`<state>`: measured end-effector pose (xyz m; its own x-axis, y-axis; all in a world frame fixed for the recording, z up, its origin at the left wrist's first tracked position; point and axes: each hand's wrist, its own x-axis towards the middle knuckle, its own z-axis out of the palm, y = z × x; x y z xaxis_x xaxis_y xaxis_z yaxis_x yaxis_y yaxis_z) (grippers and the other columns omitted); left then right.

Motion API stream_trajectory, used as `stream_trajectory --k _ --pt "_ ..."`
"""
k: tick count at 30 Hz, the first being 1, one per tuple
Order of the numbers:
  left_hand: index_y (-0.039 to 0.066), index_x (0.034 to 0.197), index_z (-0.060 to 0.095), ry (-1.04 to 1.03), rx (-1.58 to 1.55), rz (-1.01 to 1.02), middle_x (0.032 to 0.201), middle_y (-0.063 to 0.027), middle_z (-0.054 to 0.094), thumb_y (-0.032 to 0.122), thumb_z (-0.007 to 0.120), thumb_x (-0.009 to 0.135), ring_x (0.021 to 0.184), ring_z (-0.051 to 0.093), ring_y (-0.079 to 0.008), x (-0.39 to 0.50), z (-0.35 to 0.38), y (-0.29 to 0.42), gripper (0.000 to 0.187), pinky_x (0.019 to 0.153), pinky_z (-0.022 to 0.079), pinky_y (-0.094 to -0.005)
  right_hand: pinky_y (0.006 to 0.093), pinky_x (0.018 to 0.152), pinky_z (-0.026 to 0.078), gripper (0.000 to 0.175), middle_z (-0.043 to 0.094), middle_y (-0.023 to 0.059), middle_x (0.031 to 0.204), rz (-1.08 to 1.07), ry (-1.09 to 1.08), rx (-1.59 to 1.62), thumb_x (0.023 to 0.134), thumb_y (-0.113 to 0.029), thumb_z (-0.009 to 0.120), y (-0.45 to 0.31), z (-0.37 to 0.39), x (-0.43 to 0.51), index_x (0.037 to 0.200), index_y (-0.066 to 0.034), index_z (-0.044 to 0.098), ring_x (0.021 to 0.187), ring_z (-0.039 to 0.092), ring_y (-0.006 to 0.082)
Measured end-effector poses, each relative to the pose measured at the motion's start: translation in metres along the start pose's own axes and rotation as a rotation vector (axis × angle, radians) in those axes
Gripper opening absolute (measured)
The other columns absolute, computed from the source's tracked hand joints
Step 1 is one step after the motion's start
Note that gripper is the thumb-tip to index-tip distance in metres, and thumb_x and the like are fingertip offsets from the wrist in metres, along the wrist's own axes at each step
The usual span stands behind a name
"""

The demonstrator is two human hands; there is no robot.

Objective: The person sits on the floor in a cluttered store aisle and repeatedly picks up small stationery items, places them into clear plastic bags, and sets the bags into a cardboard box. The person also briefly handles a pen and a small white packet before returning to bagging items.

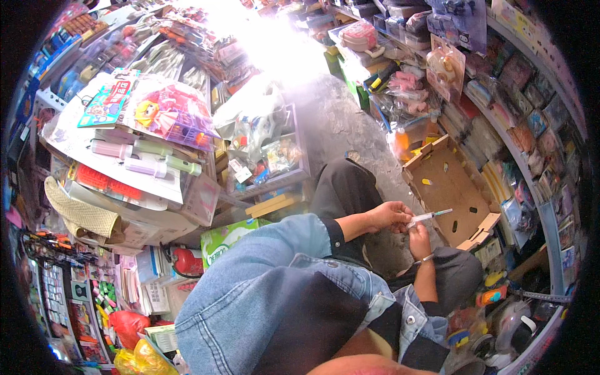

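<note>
A slim clear-and-white tube (425,217) with a green section and a narrow tip, like a syringe or a pen, lies between my hands and points right. My left hand (393,216) grips its near end with bent fingers. Just below, my right hand (418,238) pinches at the same end, and some clear material shows by the fingers. The tube's tip reaches over an open brown cardboard tray (461,187), which holds a few small yellow-and-white pieces (426,181).
Shelves of packaged goods (525,122) curve along the right. To the left, a stack (154,187) bears toy packs and pastel bottle-shaped items (145,167). A grey plastic crate (300,140) of small goods stands beyond my left knee. Concrete floor (349,126) shows between the rows.
</note>
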<state>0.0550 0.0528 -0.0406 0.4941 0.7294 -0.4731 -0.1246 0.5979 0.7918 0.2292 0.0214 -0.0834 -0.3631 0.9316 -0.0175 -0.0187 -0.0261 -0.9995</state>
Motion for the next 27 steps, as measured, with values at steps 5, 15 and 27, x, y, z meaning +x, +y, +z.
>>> stream_trajectory --k 5,15,27 --pt "0.001 0.091 0.060 0.155 0.435 0.188 0.083 -0.0038 0.063 0.012 0.064 0.083 0.076 0.058 -0.0113 -0.004 0.006 0.003 0.014 0.068 0.049 -0.0288 0.0356 0.088 0.042 0.035 0.057 0.0165 0.118 0.077 0.008 -0.300 0.087 -0.007 0.042 0.011 0.000 -0.001 0.120 0.0000 0.052 0.099 0.056 0.0334" --pt "0.001 0.084 0.063 1.087 0.803 0.777 0.078 -0.0114 0.065 0.017 0.066 0.077 0.070 0.061 -0.0225 -0.058 -0.124 0.105 0.018 0.065 0.048 -0.0322 0.0232 0.059 0.045 0.040 0.058 0.0123 0.114 0.305 0.058 0.308 0.094 -0.019 0.038 -0.026 0.008 -0.006 0.131 -0.0055 0.042 0.080 0.062 0.0154" --pt "0.008 0.089 0.062 1.425 1.580 -0.102 0.092 -0.0134 0.065 0.029 0.055 0.081 0.085 0.063 -0.0324 -0.130 -0.251 0.141 0.024 0.072 0.051 -0.0435 0.0300 0.076 0.051 0.036 0.059 0.0103 0.108 0.270 -0.048 0.149 0.096 -0.014 0.033 0.033 0.008 0.004 0.124 0.0006 0.049 0.087 0.060 0.0171"
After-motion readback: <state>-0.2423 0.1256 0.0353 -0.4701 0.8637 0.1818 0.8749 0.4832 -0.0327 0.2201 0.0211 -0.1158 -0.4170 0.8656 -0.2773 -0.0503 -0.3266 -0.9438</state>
